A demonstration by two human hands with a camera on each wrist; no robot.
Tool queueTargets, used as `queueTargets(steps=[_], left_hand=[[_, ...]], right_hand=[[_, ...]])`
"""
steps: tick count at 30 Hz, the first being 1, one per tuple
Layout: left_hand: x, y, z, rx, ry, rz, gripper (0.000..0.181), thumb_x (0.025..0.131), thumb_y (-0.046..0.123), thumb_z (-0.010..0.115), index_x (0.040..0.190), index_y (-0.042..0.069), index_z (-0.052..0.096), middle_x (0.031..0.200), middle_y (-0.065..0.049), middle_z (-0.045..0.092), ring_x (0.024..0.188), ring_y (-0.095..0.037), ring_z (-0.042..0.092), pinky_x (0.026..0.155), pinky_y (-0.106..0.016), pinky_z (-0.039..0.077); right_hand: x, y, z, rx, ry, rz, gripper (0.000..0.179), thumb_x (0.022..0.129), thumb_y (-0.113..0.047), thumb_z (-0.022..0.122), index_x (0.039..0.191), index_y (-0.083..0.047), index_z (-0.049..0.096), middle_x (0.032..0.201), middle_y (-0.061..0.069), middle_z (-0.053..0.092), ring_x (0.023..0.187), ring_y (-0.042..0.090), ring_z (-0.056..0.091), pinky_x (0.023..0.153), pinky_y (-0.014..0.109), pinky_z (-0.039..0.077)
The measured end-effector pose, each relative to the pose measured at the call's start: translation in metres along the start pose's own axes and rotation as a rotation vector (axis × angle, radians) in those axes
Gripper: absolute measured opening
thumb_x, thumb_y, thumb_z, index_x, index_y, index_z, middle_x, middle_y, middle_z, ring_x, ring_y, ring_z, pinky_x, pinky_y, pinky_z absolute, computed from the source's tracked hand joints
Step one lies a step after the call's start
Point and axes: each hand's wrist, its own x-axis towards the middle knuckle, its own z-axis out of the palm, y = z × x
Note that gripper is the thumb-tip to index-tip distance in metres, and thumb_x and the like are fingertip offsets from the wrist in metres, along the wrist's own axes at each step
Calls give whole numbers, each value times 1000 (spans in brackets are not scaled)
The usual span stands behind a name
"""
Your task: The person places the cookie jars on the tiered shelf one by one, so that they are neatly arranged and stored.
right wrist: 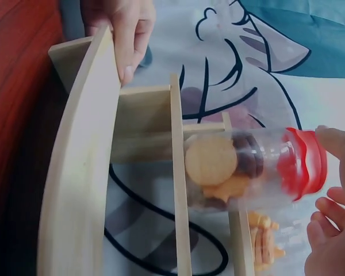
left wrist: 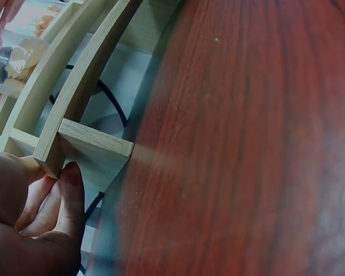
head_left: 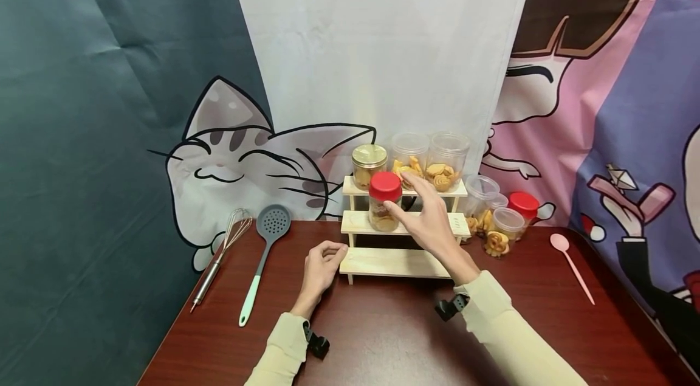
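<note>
A three-tier wooden display stand (head_left: pixel 399 262) stands on the table. On its middle tier is a clear jar (head_left: pixel 384 216) of cookies with a red lid (right wrist: pixel 306 164). My left hand (head_left: pixel 321 265) pinches the left end of the bottom tier, its thumb and fingers at the board's corner (left wrist: pixel 48 150) in the left wrist view. My right hand (head_left: pixel 432 222) is beside the jar, thumb and fingers spread apart around the lid's height. In the right wrist view the thumb is right at the lid's edge, the other fingers (right wrist: pixel 328 221) loosely bent.
A gold-lidded jar (head_left: pixel 369 167) and two clear jars (head_left: pixel 448 161) of snacks line the top tier. More jars (head_left: pixel 505 225) cluster right of the stand. A whisk (head_left: pixel 219 261) and slotted turner (head_left: pixel 268 252) lie left; a pink spoon (head_left: pixel 571 264) lies right. A printed curtain hangs behind.
</note>
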Motion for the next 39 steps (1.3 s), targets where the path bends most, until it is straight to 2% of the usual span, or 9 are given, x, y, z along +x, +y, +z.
queueTargets(steps=[5, 10, 14, 17, 20, 27, 30, 34, 39], left_hand=[[0, -2, 0, 1, -2, 4, 14, 101, 27, 80, 108, 14, 83, 104, -6, 84, 98, -18, 81, 81, -22, 59], [1, -2, 0, -7, -3, 2, 15, 101, 27, 80, 107, 13, 83, 103, -7, 84, 96, -17, 81, 81, -22, 59], [0, -1, -1, -8, -6, -8, 15, 101, 27, 80, 107, 13, 83, 101, -6, 84, 94, -15, 80, 80, -21, 58], [0, -1, -1, -4, -9, -9, 16, 101, 28, 80, 107, 13, 83, 101, -6, 84, 92, -14, 79, 80, -21, 58], [1, -1, -1, -5, -12, -14, 16, 101, 29, 80, 107, 14, 83, 100, -6, 83, 91, -12, 79, 79, -21, 57], [1, -1, 0, -16, -22, -23, 16, 101, 29, 79, 107, 14, 82, 99, -7, 83, 89, -11, 78, 78, -20, 56], [2, -2, 0, -21, -22, -20, 16, 102, 27, 79, 108, 13, 82, 100, -7, 83, 90, -12, 78, 79, -20, 57], [2, -3, 1, -23, -24, -18, 18, 102, 29, 79, 109, 13, 82, 102, -7, 83, 92, -12, 78, 81, -21, 57], [1, -2, 1, -18, -27, -31, 20, 102, 32, 79, 110, 13, 81, 101, -7, 83, 89, -10, 77, 80, -22, 56]], right_hand=[[-14, 9, -20, -6, 48, 23, 64, 93, -28, 89, 151, -16, 64, 153, 10, 65, 142, 34, 59, 117, 58, 45], [-29, 28, -40, -26, 122, 75, 55, 95, -23, 87, 146, -13, 68, 147, 7, 69, 136, 29, 63, 114, 38, 47], [-44, 42, -54, -33, 182, 118, 50, 95, -16, 85, 143, -12, 71, 141, 9, 72, 125, 12, 63, 107, 20, 45], [-54, 53, -66, -35, 224, 145, 48, 95, -11, 84, 141, -12, 72, 136, 12, 74, 116, -3, 60, 101, 12, 43], [-63, 65, -78, -51, 279, 186, 46, 94, -9, 84, 139, -13, 74, 130, 15, 75, 109, -10, 59, 95, 7, 43], [-85, 96, -104, -131, 423, 309, 48, 92, -14, 85, 140, -15, 74, 131, 15, 72, 108, 1, 62, 90, 6, 40], [-92, 110, -112, -173, 460, 351, 55, 91, -17, 86, 144, -14, 70, 135, 16, 70, 112, 15, 60, 92, 9, 38], [-97, 129, -120, -181, 448, 431, 63, 92, -21, 86, 150, -15, 64, 143, 17, 66, 123, 30, 60, 101, 10, 39], [-98, 147, -125, -157, 363, 519, 70, 94, -28, 85, 157, -14, 56, 152, 15, 61, 130, 34, 59, 107, 15, 43]])
